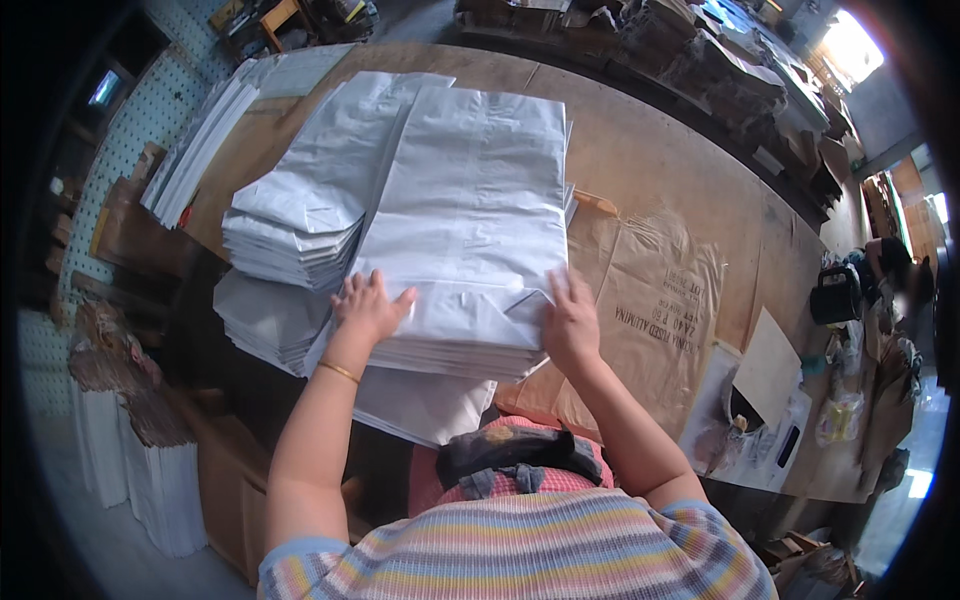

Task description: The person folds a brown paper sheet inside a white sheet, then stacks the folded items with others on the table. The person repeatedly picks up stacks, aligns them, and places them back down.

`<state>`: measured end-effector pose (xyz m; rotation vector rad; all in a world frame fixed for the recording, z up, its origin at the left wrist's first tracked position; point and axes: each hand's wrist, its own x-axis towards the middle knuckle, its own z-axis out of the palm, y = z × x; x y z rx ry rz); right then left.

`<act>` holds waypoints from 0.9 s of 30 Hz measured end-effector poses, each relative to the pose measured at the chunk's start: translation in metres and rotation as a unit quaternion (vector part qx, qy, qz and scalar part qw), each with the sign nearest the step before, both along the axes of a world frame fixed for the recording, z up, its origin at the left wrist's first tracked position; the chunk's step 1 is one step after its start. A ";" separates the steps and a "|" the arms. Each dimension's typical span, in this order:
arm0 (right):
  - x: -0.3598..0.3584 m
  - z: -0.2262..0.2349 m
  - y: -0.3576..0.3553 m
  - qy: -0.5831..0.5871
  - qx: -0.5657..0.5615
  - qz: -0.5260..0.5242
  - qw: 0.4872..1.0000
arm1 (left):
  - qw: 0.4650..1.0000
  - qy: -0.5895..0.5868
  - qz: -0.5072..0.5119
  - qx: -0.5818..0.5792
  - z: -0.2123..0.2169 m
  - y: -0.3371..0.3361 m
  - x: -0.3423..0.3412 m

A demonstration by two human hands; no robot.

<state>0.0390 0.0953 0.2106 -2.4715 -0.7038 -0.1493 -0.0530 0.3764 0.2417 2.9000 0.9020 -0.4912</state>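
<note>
A thick stack of flat white paper bags (475,190) with folded bottoms lies in front of me on the table. My left hand (372,308) rests on its near left corner, fingers spread over the top bag. Against the right edge of that stack lies my right hand (572,325), slightly blurred, its fingers stretched out along the side. Neither hand grips a bag visibly. Just left is a second pile of white bags (310,180), its folded ends fanned in layers. More white bags (425,405) stick out beneath the main stack, toward my body.
Brown printed paper (650,310) covers the wooden table (660,130) to the right. Beyond it are a grey cardboard piece (768,365) and a black mug-like container (836,295). White bundles (205,150) lie far left; others (160,490) stand low left. Cardboard piles (720,80) line the back.
</note>
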 end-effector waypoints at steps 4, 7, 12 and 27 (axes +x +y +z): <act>-0.016 0.052 0.058 0.045 -0.107 0.271 0.956 | 0.999 -0.008 -0.028 -0.014 0.001 0.005 -0.005; -0.023 0.019 0.062 0.089 -0.107 0.322 0.936 | 0.999 0.037 -0.013 -0.024 -0.009 0.004 -0.005; -0.005 -0.007 0.033 0.104 -0.070 0.377 0.917 | 0.990 0.027 0.084 -0.112 -0.019 0.001 -0.008; 0.008 -0.105 0.042 0.146 0.027 0.464 0.873 | 0.980 -0.171 -0.094 -0.032 -0.099 0.022 -0.036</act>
